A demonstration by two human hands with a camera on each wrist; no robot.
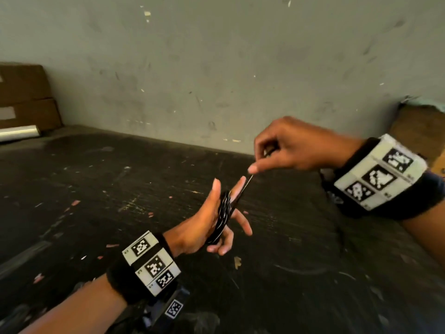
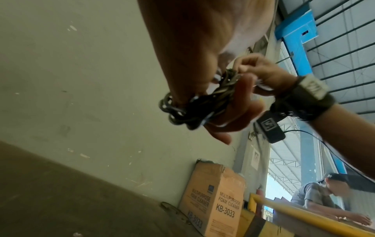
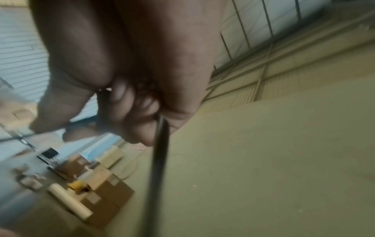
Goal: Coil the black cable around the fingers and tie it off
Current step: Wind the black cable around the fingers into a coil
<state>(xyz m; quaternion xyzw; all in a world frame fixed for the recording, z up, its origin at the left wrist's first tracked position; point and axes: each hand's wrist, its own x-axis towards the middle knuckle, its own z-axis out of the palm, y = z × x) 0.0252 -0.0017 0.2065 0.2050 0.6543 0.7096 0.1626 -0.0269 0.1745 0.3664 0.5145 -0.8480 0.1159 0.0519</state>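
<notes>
The black cable (image 1: 222, 218) is wound in several loops round the spread fingers of my left hand (image 1: 227, 189), which is raised above the dark worktop (image 1: 108, 189) with thumb and index finger pointing up. In the left wrist view the coil (image 2: 194, 109) crosses my left hand (image 2: 202, 64) at the fingers. My right hand (image 1: 255, 168) is up and to the right of the coil and pinches the cable's free end, which runs taut as a thin strand (image 1: 248, 180) down to the coil. The right wrist view shows this strand (image 3: 160, 160) leaving the curled fingers (image 3: 121, 93).
A grey wall (image 1: 216, 68) stands close behind the worktop. Stacked cardboard boxes (image 1: 26, 97) and a white roll (image 1: 19, 132) sit at the back left. Another box (image 1: 419, 131), labelled foam cleaner (image 2: 215, 200), stands at the right. A person (image 2: 324, 197) is beyond a yellow rail (image 2: 304, 219).
</notes>
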